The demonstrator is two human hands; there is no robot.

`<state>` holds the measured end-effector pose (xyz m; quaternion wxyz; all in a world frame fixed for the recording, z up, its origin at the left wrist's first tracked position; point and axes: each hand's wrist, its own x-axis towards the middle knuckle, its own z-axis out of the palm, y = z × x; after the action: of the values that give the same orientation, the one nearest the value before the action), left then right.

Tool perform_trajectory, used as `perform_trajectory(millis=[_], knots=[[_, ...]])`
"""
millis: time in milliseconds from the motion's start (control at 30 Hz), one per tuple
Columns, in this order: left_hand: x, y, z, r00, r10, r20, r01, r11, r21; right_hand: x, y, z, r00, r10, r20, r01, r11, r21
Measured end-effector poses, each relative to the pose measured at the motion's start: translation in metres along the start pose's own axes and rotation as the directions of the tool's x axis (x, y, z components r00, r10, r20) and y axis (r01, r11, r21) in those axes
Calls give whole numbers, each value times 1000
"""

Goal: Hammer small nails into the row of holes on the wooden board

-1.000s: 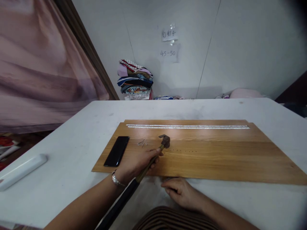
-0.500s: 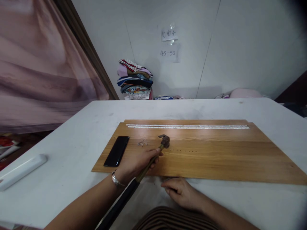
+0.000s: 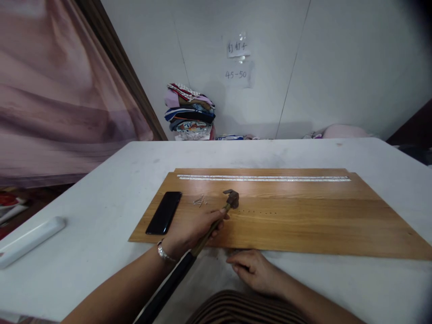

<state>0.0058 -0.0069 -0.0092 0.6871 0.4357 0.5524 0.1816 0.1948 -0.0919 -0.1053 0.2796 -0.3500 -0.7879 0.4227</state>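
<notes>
My left hand (image 3: 205,223) is wrapped round a claw hammer (image 3: 196,249), gripping the shaft close below its metal head. The head rests on or just above the wooden board (image 3: 313,229), claw toward the left; I cannot tell whether it touches. The black-covered handle runs back under my left forearm side toward me. My right hand (image 3: 253,270) lies on the white table at the board's front edge, fingers loosely curled, with nothing seen in it. A row of small dark nail heads (image 3: 254,212) runs rightward from the hammer head. Several loose nails (image 3: 200,200) lie left of it.
A black phone (image 3: 164,213) lies on the board's left end. Two pale measuring strips (image 3: 263,178) run along its back. On the white table (image 3: 97,198) a white rounded bar (image 3: 32,242) lies at the left. Folded clothes (image 3: 190,112) are stacked behind the table.
</notes>
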Motion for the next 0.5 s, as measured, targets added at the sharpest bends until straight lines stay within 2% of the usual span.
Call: perform_trajectory(millis=[267,500], knots=[[-2,2,4,999,-15,-38,15,1000,7,-1,3,3,1000,-10,-9,10,1000,0],[0,0,0,1000,1,-12,-1,1000,-9,-1,0,1,1000,-6,-4,6,1000,-3]])
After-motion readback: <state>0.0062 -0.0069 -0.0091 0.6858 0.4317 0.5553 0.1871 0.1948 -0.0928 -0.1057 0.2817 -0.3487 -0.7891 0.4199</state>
